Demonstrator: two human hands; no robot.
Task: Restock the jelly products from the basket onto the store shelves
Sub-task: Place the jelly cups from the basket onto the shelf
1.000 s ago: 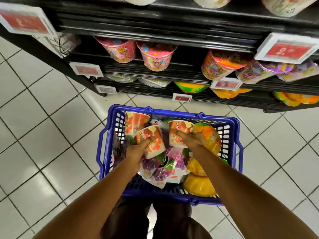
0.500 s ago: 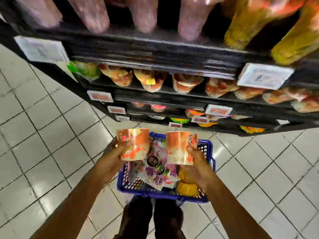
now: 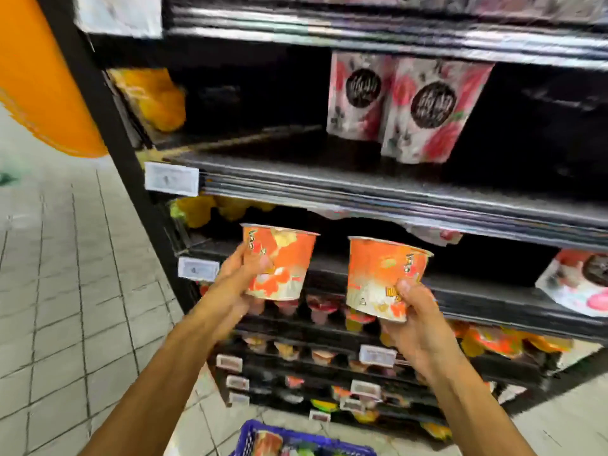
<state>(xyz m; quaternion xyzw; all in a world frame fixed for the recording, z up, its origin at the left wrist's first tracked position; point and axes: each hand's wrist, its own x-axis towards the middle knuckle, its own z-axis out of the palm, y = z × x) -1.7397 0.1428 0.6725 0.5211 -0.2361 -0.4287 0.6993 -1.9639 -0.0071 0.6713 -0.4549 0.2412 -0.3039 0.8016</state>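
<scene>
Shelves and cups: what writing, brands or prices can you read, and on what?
Nothing is legible.
Left cup: script by the rim, blurred.
Right cup: yellow script, blurred.
Pink pouches: dark round logo, blurred.
Price tags: too blurred.

Two orange jelly cups, left cup and right cup, held upright, apart, before the black shelves.

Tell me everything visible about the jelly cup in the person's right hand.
This jelly cup is a tapered tub, wider at the rim, printed orange fading to white with fruit pictures and yellow lettering. It looks like thin plastic with a flat sealed top. It is nearly upright, tilted slightly, held in the air before a black shelf. Only the right hand touches it, gripping its lower part, thumb on the front.
</scene>
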